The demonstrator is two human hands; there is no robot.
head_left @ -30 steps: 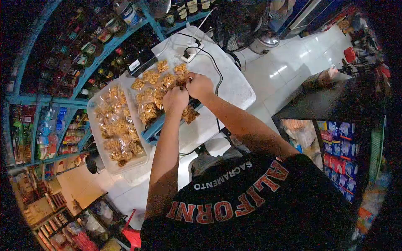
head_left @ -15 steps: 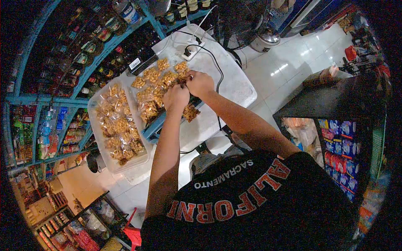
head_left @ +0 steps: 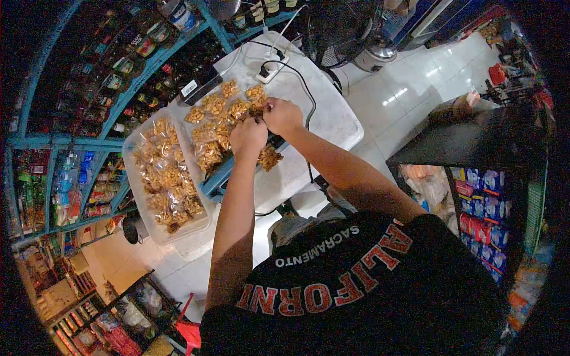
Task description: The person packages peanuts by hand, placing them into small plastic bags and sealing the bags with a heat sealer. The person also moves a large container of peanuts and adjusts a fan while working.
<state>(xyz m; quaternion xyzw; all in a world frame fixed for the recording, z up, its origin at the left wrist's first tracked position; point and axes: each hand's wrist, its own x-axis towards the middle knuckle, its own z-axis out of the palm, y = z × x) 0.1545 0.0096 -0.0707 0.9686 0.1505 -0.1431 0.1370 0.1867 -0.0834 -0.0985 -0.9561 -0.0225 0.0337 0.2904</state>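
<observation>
My left hand (head_left: 248, 135) and my right hand (head_left: 284, 115) are close together over the white table, fingers closed in a pinch on a small plastic bag of snacks whose edge is mostly hidden by them. Just below the hands shows a dark brown clump of snacks (head_left: 270, 157). Beneath my left hand runs a long blue bar-shaped device (head_left: 219, 179), partly covered. Clear bags of golden, nut-like snacks (head_left: 208, 133) lie beyond it in a cluster. At the left, a translucent plastic tub (head_left: 205, 224) holds several more filled bags.
A white power strip (head_left: 270, 74) with plugs sits at the table's (head_left: 332, 113) far side, its black cord (head_left: 310, 98) curving past my right hand. A black box (head_left: 199, 88) lies near the bottle shelves (head_left: 160, 56). A fan (head_left: 338, 35) stands behind the table.
Both hands stay nearly in place, pinched together, with only a slight shift. The bags, tub and blue device look the same.
</observation>
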